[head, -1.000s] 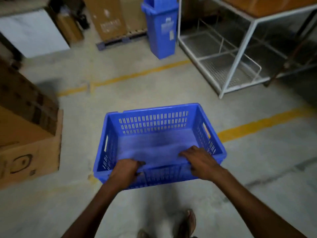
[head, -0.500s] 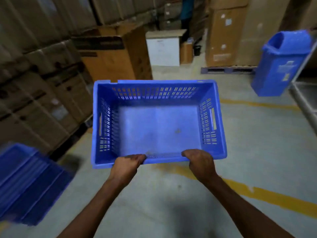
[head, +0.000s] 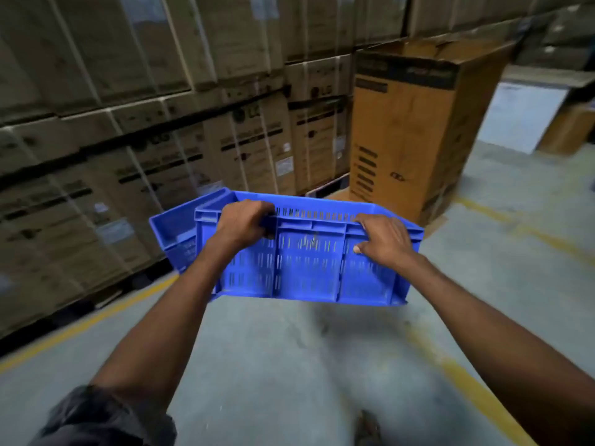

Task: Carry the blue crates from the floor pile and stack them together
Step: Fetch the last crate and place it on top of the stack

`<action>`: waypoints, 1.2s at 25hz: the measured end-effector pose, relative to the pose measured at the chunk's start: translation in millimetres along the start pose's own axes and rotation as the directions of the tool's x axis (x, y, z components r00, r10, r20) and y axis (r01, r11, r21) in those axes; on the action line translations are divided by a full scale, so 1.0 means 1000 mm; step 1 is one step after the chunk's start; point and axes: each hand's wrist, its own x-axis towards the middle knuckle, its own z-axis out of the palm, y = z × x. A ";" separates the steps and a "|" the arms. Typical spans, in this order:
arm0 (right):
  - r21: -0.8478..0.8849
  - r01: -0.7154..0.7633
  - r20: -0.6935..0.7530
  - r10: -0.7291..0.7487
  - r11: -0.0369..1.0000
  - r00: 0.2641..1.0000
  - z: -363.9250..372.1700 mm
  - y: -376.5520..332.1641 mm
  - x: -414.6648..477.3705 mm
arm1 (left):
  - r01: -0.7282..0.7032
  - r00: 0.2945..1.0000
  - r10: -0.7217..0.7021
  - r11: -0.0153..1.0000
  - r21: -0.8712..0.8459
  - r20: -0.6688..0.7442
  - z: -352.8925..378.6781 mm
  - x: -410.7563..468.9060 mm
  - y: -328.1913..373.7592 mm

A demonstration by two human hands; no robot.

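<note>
I hold a blue slotted plastic crate (head: pixel 309 265) in the air at about waist height, its near long wall facing me. My left hand (head: pixel 241 225) grips the left part of its near rim. My right hand (head: pixel 384 239) grips the right part of the rim, thumb pressed on the wall. Behind the crate's left end, the corner of another blue crate (head: pixel 172 228) shows; the rest of it is hidden.
A wall of strapped cardboard boxes (head: pixel 145 123) on pallets runs along the left. A tall orange carton (head: pixel 409 123) stands ahead on the right. Yellow floor lines (head: pixel 83 323) cross the grey concrete. My foot (head: pixel 367 426) shows at the bottom.
I have turned left, from the blue bin and metal rack toward the box wall. The crate tipped so its near wall faces me, and the other blue crates now sit just behind it.
</note>
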 end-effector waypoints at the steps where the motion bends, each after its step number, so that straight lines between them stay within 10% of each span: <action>1: 0.020 0.034 0.013 -0.034 0.999 0.999 0.012 -0.013 0.015 | 0.037 0.999 -0.037 0.999 -0.006 0.025 0.005 -0.004 -0.020; 8: 0.053 0.271 0.012 -0.272 0.961 0.962 0.128 -0.069 0.122 | 0.110 0.944 -0.124 0.992 0.061 0.305 0.085 0.002 -0.138; 24: 0.128 0.552 0.274 -0.565 0.824 0.778 0.234 -0.254 0.477 | 0.452 0.884 -0.439 0.890 -0.059 0.161 0.145 0.111 -0.419; 30: 0.156 0.446 0.074 -0.460 0.882 0.885 0.283 -0.305 0.534 | 0.491 0.857 -0.486 0.871 0.010 0.170 0.154 0.159 -0.526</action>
